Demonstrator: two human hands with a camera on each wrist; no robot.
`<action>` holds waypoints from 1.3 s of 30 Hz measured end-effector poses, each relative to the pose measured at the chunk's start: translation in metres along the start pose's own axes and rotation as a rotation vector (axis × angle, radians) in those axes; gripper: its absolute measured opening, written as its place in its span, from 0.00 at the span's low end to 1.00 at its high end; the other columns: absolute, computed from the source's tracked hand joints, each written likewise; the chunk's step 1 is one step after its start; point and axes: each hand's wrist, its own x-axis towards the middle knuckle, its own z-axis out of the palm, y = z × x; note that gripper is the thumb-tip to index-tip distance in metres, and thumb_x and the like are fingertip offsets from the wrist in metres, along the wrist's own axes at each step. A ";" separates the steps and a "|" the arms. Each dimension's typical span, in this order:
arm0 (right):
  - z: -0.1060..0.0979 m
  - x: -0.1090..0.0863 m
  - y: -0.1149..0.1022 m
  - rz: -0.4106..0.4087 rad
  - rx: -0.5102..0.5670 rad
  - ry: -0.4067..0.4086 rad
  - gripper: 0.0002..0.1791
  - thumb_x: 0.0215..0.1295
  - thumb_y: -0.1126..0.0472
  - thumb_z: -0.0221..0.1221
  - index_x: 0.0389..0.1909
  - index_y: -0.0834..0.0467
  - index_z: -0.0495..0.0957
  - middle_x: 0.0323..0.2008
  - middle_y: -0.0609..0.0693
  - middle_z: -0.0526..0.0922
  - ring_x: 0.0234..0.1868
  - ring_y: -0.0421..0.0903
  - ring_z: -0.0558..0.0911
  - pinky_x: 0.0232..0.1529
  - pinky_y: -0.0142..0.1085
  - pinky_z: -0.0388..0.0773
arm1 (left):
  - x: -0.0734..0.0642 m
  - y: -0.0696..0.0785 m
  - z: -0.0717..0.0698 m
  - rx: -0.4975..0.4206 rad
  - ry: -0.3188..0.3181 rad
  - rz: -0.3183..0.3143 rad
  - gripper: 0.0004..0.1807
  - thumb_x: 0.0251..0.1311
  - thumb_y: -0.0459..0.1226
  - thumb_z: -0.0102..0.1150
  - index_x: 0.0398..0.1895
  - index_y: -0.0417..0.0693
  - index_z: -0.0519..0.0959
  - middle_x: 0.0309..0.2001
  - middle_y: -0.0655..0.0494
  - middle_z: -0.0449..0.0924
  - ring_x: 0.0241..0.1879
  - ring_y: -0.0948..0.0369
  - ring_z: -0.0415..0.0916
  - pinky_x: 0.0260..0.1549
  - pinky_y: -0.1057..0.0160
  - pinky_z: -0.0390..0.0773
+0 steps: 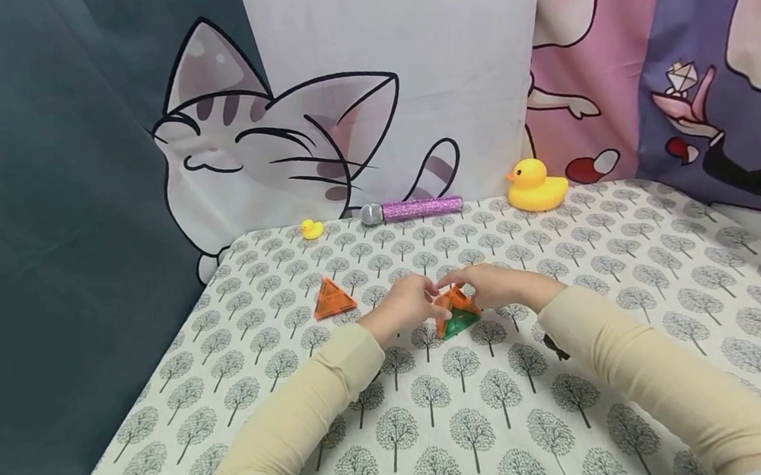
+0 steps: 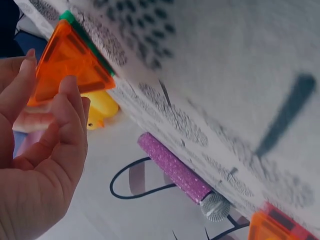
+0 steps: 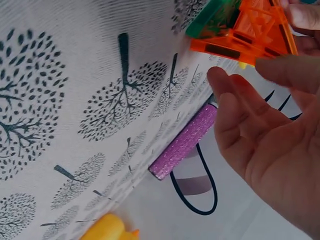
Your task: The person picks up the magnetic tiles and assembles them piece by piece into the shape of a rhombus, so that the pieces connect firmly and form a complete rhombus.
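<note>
Near the table's middle stands a small pyramid of see-through magnetic tiles, with orange triangle tiles [image 1: 467,299] leaning over a green tile [image 1: 460,322]. From the left, my left hand [image 1: 409,302] holds an orange side with its fingertips; one fingertip lies on that tile's face in the left wrist view. My right hand [image 1: 498,286] grips the orange tiles [image 3: 260,32] from the other side, its thumb at their edge and its fingers bent. Parts of the pyramid's far side are hidden by the hands. Another orange triangle piece [image 1: 334,300] lies apart, left of my left hand.
Along the back edge sit a small yellow duck [image 1: 312,229], a purple glitter microphone [image 1: 419,208] and a bigger yellow duck [image 1: 535,188]. A tree-print cloth [image 1: 433,431] covers the table. Behind it hangs a cartoon cat curtain [image 1: 333,35].
</note>
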 end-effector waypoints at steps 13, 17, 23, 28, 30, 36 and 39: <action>0.001 -0.006 0.006 -0.050 -0.006 -0.017 0.35 0.36 0.85 0.46 0.46 0.53 0.74 0.44 0.53 0.75 0.39 0.51 0.73 0.40 0.44 0.70 | -0.004 -0.012 -0.020 0.042 0.064 0.015 0.27 0.38 0.40 0.69 0.45 0.43 0.74 0.37 0.52 0.76 0.34 0.60 0.73 0.32 0.65 0.73; -0.005 -0.011 0.014 -0.041 -0.025 -0.016 0.35 0.34 0.85 0.43 0.44 0.54 0.74 0.42 0.54 0.76 0.42 0.54 0.73 0.45 0.49 0.68 | -0.006 -0.018 -0.030 0.062 0.113 -0.015 0.27 0.39 0.41 0.68 0.46 0.46 0.73 0.37 0.53 0.76 0.36 0.60 0.71 0.36 0.63 0.71; -0.013 -0.021 0.028 -0.004 -0.049 -0.018 0.25 0.43 0.80 0.52 0.45 0.59 0.73 0.37 0.55 0.77 0.39 0.54 0.74 0.42 0.49 0.70 | -0.007 -0.033 -0.047 0.084 0.202 -0.081 0.29 0.40 0.41 0.67 0.50 0.48 0.71 0.44 0.52 0.74 0.43 0.56 0.70 0.43 0.57 0.69; -0.015 -0.029 0.037 -0.016 -0.073 -0.004 0.20 0.45 0.74 0.60 0.42 0.61 0.72 0.34 0.54 0.75 0.35 0.51 0.74 0.35 0.42 0.72 | -0.005 -0.052 -0.061 0.071 0.305 -0.121 0.30 0.40 0.38 0.66 0.52 0.48 0.70 0.51 0.49 0.70 0.51 0.52 0.63 0.51 0.52 0.61; -0.015 -0.032 0.039 -0.005 -0.068 0.002 0.19 0.44 0.72 0.61 0.41 0.62 0.72 0.33 0.53 0.75 0.35 0.51 0.73 0.34 0.41 0.72 | -0.005 -0.060 -0.066 0.050 0.350 -0.125 0.31 0.40 0.37 0.66 0.52 0.46 0.69 0.52 0.47 0.68 0.52 0.50 0.59 0.53 0.53 0.58; -0.016 -0.036 0.041 0.044 -0.035 0.002 0.19 0.40 0.68 0.65 0.37 0.61 0.72 0.32 0.51 0.75 0.34 0.49 0.73 0.34 0.41 0.72 | -0.008 -0.080 -0.077 0.074 0.402 -0.211 0.36 0.37 0.36 0.67 0.55 0.45 0.66 0.51 0.42 0.63 0.50 0.48 0.55 0.46 0.53 0.62; -0.016 -0.037 0.041 0.061 -0.044 0.006 0.18 0.41 0.66 0.65 0.36 0.60 0.72 0.32 0.52 0.75 0.35 0.50 0.74 0.36 0.42 0.71 | -0.011 -0.085 -0.078 0.152 0.379 -0.271 0.36 0.34 0.38 0.67 0.52 0.43 0.66 0.48 0.40 0.63 0.47 0.48 0.55 0.42 0.51 0.63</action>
